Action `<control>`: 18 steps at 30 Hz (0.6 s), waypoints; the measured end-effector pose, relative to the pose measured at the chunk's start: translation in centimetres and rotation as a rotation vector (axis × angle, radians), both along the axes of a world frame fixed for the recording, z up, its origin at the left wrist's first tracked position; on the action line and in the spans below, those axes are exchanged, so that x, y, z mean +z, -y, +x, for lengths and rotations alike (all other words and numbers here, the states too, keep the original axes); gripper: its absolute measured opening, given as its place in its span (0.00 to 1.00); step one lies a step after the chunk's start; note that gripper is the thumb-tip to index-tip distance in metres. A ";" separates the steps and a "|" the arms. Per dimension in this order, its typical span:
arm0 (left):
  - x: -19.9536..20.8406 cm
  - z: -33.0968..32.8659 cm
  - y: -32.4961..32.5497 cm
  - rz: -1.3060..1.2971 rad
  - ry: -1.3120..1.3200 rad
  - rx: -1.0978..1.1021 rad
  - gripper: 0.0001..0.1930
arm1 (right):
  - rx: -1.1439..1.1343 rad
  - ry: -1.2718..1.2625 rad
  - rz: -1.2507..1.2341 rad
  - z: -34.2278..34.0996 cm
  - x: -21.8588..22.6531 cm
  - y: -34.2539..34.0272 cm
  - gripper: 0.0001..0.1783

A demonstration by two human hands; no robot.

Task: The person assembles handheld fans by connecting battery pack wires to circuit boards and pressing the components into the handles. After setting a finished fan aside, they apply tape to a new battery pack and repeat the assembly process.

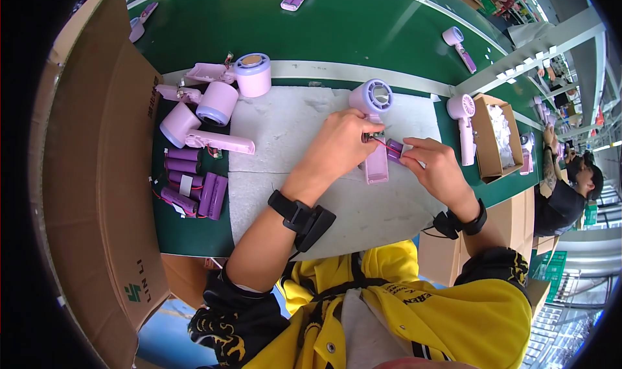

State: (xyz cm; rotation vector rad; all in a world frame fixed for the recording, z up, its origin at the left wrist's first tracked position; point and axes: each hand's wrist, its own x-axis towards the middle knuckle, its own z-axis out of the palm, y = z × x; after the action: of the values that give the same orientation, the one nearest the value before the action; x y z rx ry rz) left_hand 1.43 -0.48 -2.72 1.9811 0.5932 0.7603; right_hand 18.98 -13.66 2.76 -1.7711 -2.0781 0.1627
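Note:
A pink handheld fan (pixel 376 168) lies on the grey mat with its round head pointing away from me and its handle opened up. My left hand (pixel 338 142) is closed on the fan at its neck, fingertips at a small green circuit board (pixel 372 136). Between thumb and fingers, my right hand (pixel 435 167) pinches a purple cylindrical battery (pixel 394 150) just right of the handle. A red wire runs from the board toward the battery. My fingers partly cover both the board and the battery.
Several purple batteries (pixel 194 184) and opened pink fans (pixel 217 103) sit left of the mat (pixel 278 207). To the right are another fan (pixel 466 129) and a cardboard box (pixel 495 139) of white pieces. A large carton (pixel 103 142) borders the left side. A co-worker (pixel 564 194) is at far right.

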 end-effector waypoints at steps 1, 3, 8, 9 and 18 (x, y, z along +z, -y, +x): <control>0.0 0.0 0.0 -0.005 -0.003 0.000 0.16 | -0.031 0.016 -0.001 -0.1 0.1 0.0 0.04; -0.1 0.0 0.1 0.023 0.004 0.006 0.16 | -0.038 0.050 -0.037 -0.5 0.4 0.1 0.04; 0.1 0.1 0.1 0.054 -0.021 0.014 0.16 | -0.053 0.212 -0.178 -1.1 0.9 -0.5 0.04; 0.3 0.1 0.1 0.045 -0.039 0.014 0.16 | -0.051 0.259 -0.208 -1.2 1.0 -0.6 0.04; -0.2 -0.1 0.3 0.073 -0.046 0.027 0.15 | -0.137 -0.019 -0.272 -0.4 0.9 -0.2 0.05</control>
State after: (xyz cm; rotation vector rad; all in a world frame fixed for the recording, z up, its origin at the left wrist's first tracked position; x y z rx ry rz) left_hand 1.35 -0.81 -2.91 2.0664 0.6289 0.7646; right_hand 18.59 -13.46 3.65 -2.0536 -1.9888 0.4387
